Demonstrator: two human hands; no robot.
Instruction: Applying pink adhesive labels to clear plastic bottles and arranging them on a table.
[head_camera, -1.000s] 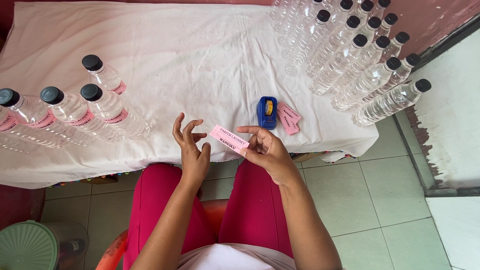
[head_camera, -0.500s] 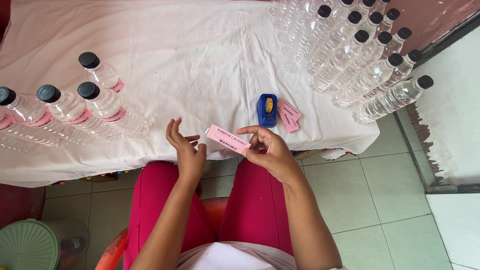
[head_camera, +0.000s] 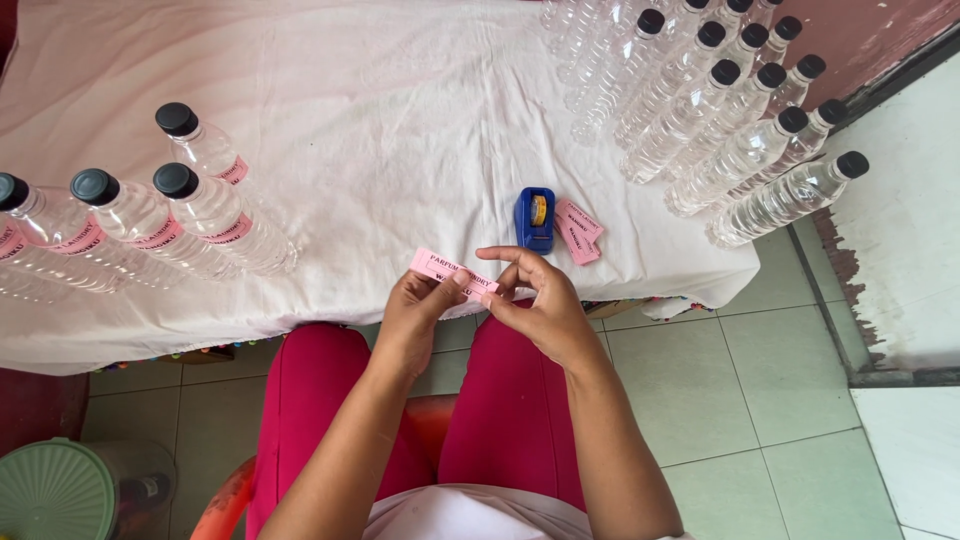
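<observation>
A pink paper label (head_camera: 447, 271) with dark print is held flat between both hands, over the near edge of the white-clothed table (head_camera: 400, 120). My left hand (head_camera: 420, 312) pinches its near edge from below. My right hand (head_camera: 535, 300) grips its right end with fingers curled. Just beyond the hands stands a blue tape dispenser (head_camera: 535, 219) with a small stack of pink labels (head_camera: 578, 229) beside it on the right.
Several clear bottles with black caps and pink labels (head_camera: 190, 215) stand at the left. Several unlabelled clear bottles (head_camera: 720, 120) fill the back right. A green lidded container (head_camera: 55, 492) sits on the tiled floor at lower left. I sit on an orange chair (head_camera: 225, 500).
My left hand, earlier apart from the label with fingers spread, has come up and taken hold of it. The label now lies between both hands.
</observation>
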